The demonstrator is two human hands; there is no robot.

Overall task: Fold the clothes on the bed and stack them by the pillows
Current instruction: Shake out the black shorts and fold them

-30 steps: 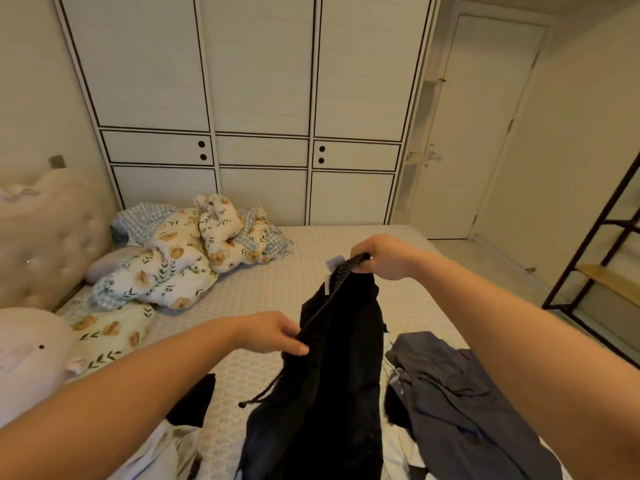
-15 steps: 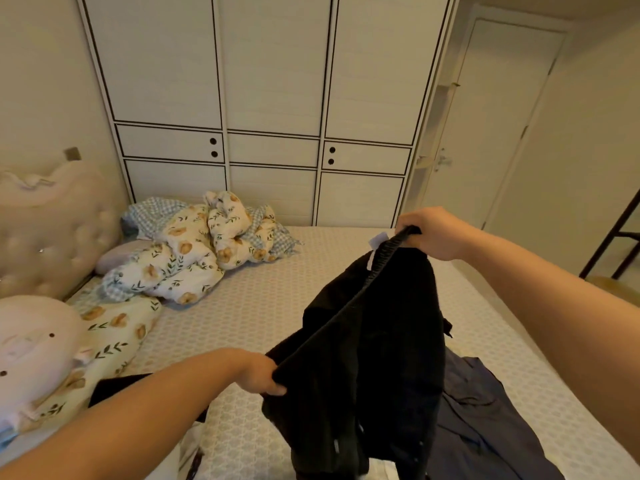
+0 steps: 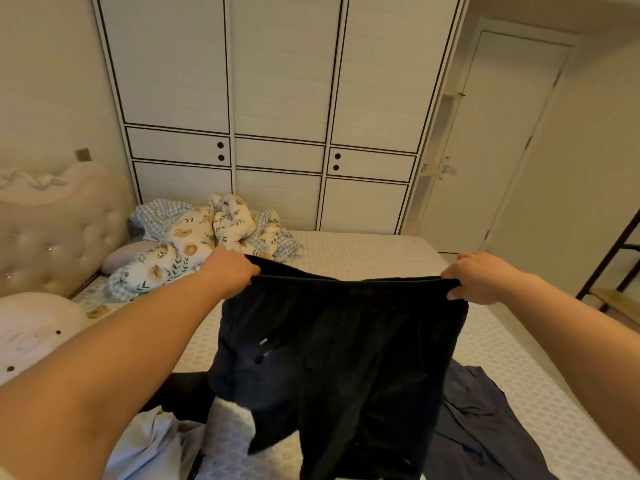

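Note:
Black shorts with an elastic waistband (image 3: 343, 355) hang spread out in the air above the bed (image 3: 381, 251). My left hand (image 3: 230, 270) grips the left end of the waistband and my right hand (image 3: 476, 277) grips the right end, so the band is stretched level between them. Under the shorts a dark grey garment (image 3: 485, 420) lies crumpled on the right, a white garment (image 3: 152, 441) on the left, with another black piece (image 3: 183, 393) beside it. A pale pink pillow (image 3: 31, 330) lies at the left by the headboard.
A floral and checked quilt (image 3: 194, 240) is bunched at the far left of the bed, against the white wardrobe (image 3: 277, 116). A tufted headboard (image 3: 52, 226) stands on the left. A door (image 3: 495, 140) and a dark metal shelf (image 3: 613, 268) are on the right.
My left hand moved up from the lower part of the shorts to the waistband, and both hands pulled apart. The shorts now hang flat and wide instead of bunched from my right hand.

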